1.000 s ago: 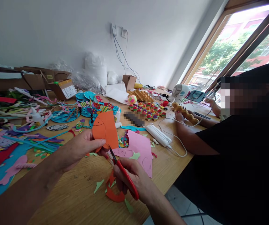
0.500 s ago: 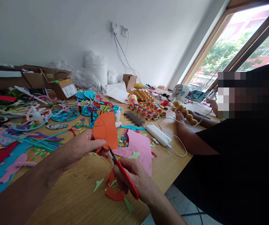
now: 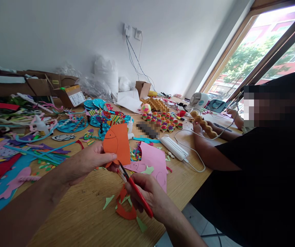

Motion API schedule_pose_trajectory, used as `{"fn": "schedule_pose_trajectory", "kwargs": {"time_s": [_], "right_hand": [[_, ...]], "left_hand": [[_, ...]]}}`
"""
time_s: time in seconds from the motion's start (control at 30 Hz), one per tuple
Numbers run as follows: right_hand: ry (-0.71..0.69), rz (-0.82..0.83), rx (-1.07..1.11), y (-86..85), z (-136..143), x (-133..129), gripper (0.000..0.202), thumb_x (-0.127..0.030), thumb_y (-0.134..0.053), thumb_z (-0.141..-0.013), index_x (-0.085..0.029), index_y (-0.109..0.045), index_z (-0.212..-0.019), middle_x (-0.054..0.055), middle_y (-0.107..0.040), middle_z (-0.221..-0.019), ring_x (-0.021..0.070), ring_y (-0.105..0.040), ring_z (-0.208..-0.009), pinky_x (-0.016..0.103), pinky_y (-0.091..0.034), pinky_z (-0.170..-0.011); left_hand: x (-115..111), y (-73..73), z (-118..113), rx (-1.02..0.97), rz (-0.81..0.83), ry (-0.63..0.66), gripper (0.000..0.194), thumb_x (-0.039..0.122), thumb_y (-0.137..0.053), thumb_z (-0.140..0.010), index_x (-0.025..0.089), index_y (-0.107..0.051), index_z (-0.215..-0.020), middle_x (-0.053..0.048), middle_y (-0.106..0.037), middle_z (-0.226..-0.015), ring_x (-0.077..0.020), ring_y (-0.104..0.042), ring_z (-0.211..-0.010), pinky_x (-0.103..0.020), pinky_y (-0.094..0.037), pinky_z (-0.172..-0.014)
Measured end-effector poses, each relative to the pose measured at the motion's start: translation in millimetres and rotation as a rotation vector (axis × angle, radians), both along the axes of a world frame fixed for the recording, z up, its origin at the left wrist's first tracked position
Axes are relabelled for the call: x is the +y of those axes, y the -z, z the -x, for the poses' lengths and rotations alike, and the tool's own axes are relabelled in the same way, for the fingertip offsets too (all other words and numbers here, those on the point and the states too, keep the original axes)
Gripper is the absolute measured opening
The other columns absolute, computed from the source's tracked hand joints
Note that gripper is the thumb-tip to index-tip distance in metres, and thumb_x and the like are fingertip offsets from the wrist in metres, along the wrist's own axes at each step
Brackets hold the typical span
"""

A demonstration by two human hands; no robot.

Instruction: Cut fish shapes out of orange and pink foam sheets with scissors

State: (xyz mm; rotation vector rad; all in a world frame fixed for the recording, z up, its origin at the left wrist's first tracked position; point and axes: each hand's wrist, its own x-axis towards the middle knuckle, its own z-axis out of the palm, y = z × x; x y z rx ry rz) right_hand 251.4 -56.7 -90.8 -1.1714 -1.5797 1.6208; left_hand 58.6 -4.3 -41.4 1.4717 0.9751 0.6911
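Table [image 3: 85,209]: While paper scraps [image 3: 108,202] are littering its near side, craft pieces are crowding its far and left parts.
Pink sheet [image 3: 152,157]: It is lying to the right of the card.
Card [image 3: 121,142]: Orange, bearing drawn lines, it is standing tilted up between the hands. It is looking light, thin and easily creased; a gentle edge pinch clear of the blades is likely serving best.
Left hand [image 3: 96,159]: Reaching from the near left, it is pinching the card's near-left edge, thumb facing up.
Right hand [image 3: 147,193]: Angling in from the near right, it is gripping the scissors [image 3: 137,192] by their red handles.
Blades [image 3: 123,171]: They are meeting the card's near edge; their spread is staying unclear.
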Motion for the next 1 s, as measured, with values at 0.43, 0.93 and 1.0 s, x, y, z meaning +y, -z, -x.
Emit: {"fn": "schedule_pose_trajectory", "kwargs": {"time_s": [0.43, 0.93, 1.0], "right_hand": [[0.003, -0.069, -0.089, 3.8, -3.0, -0.1, 0.036, -0.042, -0.059, -0.086, -0.019, -0.046, -0.063, -0.006, -0.044, -0.05, 0.0061, -0.041, -0.041, 0.016, -0.031, -0.038], [-0.009, -0.129, -0.165, 3.6, -2.6, 0.0, 0.031, -0.036, -0.057, -0.087, -0.019, -0.046, -0.063, -0.006, -0.047, -0.049, 0.0076, -0.044, -0.042, 0.018, -0.029, -0.041], [-0.011, -0.144, -0.166, 3.2, -2.3, -0.1, 0.031, -0.034, -0.056, -0.087, -0.019, -0.045, -0.063, -0.005, -0.046, -0.049, 0.0077, -0.042, -0.042, 0.019, -0.028, -0.041]], "left_hand": [[-1.0, 0.1, 2.6, 0.027, -0.005, -0.001, 0.016, 0.033, -0.061, -0.071, 0.018, -0.066, -0.069, -0.002, -0.069, -0.066, -0.0175, -0.061, -0.064, -0.026, -0.045, -0.059], [0.1, -1.2, 4.4, 0.073, -0.079, 0.015, 0.018, 0.034, -0.06, -0.073, 0.019, -0.067, -0.065, 0.0, -0.065, -0.059, -0.015, -0.055, -0.057, -0.022, -0.043, -0.052], [-1.0, -2.7, 3.2, 0.076, -0.083, 0.023, 0.018, 0.033, -0.059, -0.074, 0.02, -0.067, -0.066, 0.001, -0.064, -0.058, -0.0144, -0.054, -0.055, -0.022, -0.04, -0.049]]}}
